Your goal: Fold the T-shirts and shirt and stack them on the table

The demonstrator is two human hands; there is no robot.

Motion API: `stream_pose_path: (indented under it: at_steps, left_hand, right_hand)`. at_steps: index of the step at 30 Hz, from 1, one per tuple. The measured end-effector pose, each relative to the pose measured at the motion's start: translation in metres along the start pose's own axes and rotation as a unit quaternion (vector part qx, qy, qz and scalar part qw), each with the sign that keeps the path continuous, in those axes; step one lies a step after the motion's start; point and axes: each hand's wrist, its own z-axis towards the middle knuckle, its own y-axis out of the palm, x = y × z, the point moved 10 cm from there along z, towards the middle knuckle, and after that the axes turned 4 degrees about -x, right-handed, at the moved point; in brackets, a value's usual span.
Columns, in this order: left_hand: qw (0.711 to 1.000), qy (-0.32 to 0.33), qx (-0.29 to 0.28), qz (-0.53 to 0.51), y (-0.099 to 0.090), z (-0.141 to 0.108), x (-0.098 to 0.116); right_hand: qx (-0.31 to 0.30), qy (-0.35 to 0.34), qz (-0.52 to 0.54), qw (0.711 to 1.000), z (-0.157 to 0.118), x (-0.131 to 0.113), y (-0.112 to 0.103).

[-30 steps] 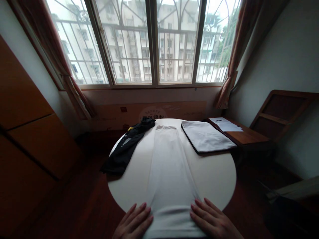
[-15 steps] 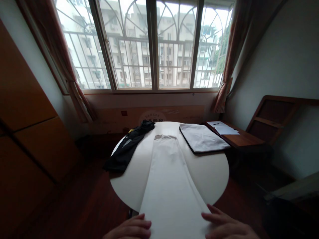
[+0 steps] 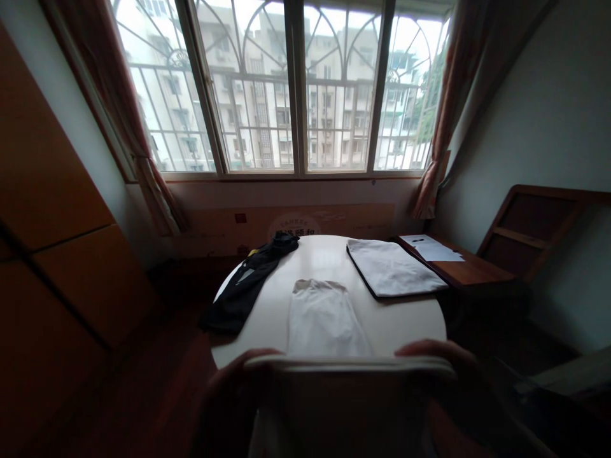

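Note:
White trousers (image 3: 324, 318), folded lengthwise into a long panel, lie with their narrower end flat on the round white table (image 3: 396, 324). Their near end is raised in front of me, with its upper edge stretched level between my hands. At the left end of that edge, my left hand (image 3: 238, 375) is closed on the cloth. My right hand (image 3: 443, 356) grips the other end, fingers curled over the top. Shadow hides most of both hands and the hanging part of the cloth.
A dark garment (image 3: 245, 286) with a small yellow patch lies along the table's left side. Folded white and black cloth (image 3: 391, 270) rests at the right rim. Beyond it, papers (image 3: 432, 248) lie on a brown wooden surface (image 3: 482, 270). A window spans the back wall.
Both hands have risen from the near edge, lifting the near end of the trousers. The far end has slid a little toward me on the table.

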Motion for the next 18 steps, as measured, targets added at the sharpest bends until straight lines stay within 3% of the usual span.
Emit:
stream_pose_path:
  at_steps: [2,4,6,8,9,12,18]
  left_hand:
    - [0.999,-0.012,-0.029,-0.040,0.019,0.046,-0.003]
    - [0.993,-0.039,-0.062,-0.088,0.043,0.090,-0.024]
    - [0.986,-0.083,-0.073,-0.125,0.064,0.130,-0.059]
    - [0.977,-0.166,-0.077,-0.113,0.083,0.159,-0.107]
    - [0.967,-0.217,-0.090,-0.098,0.094,0.168,-0.131]
    - [0.954,-0.270,-0.111,-0.072,0.115,0.191,-0.175]
    - [0.953,-0.274,-0.130,-0.015,0.128,0.216,-0.207]
  right_hand:
    - [0.041,0.043,0.021,0.998,0.043,0.022,-0.003]
    - [0.048,0.061,0.076,0.994,0.086,0.050,0.003]
    - [0.032,0.115,0.155,0.981,0.123,0.093,0.015]
    - [0.015,0.209,0.210,0.955,0.147,0.143,0.030]
    - [0.011,0.253,0.219,0.942,0.155,0.166,0.036]
    - [-0.008,0.344,0.209,0.915,0.171,0.218,0.048]
    - [-0.063,0.390,0.155,0.905,0.183,0.257,0.057]
